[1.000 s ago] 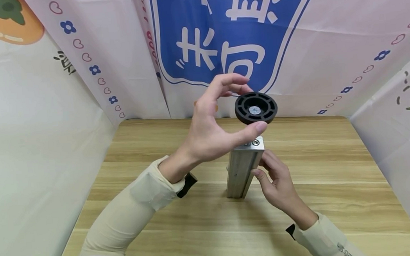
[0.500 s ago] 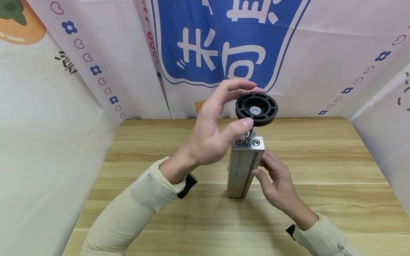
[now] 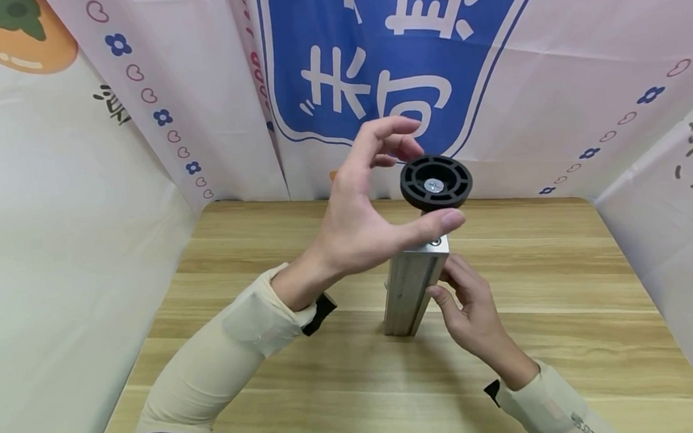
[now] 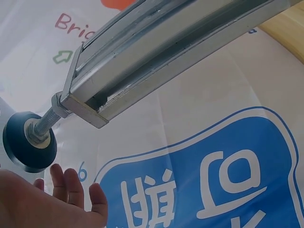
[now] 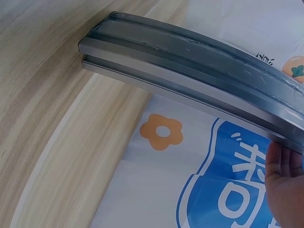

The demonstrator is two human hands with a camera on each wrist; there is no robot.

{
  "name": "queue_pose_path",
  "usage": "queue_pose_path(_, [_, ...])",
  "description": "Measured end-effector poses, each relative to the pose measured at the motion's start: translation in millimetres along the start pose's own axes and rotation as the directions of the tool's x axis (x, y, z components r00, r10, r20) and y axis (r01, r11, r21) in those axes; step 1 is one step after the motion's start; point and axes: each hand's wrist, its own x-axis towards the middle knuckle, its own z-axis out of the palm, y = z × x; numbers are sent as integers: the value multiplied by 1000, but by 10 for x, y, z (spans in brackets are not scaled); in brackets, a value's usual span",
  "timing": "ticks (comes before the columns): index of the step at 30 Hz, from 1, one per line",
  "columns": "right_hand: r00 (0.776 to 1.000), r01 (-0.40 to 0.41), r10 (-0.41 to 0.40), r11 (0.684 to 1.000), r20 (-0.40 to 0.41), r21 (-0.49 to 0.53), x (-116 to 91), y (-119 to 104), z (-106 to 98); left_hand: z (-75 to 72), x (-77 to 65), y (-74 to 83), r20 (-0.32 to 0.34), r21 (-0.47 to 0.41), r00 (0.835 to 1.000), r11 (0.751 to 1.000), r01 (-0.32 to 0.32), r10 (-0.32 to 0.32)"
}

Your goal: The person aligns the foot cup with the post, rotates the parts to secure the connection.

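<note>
An aluminium profile (image 3: 411,295) stands upright on the table. From its capped top rises a black round levelling foot (image 3: 436,183) with a screw in its centre. The left wrist view shows the foot's threaded stud (image 4: 46,121) and a hex nut (image 4: 60,105) against the end plate. My left hand (image 3: 356,226) is spread wide about the foot, its thumb in front below the rim and its fingers behind, apart from it. Lower down, my right hand (image 3: 474,308) grips the profile's right side, thumb on the near edge and fingers behind, partly hidden.
The wood-grain table (image 3: 262,394) runs back to a printed fabric wall (image 3: 219,85) with a blue sign. Fabric side walls (image 3: 36,209) close in the left and right. Black wrist mounts stick out by both sleeves.
Half a second ago my left thumb lay on the foot's rim with the fingers near its far edge; now they have spread away from it. My right hand and the profile stay put.
</note>
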Motion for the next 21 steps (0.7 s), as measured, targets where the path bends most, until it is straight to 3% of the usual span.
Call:
queue_pose_path(9, [1000, 1, -1, 1000, 2, -12, 7, -11, -6, 2, 9, 0, -31, 32, 999, 999, 8, -7])
queue_pose_path(21, [1000, -7, 7, 1000, 5, -14, 4, -7, -6, -8, -2, -33, 9, -120, 999, 992, -45, 47])
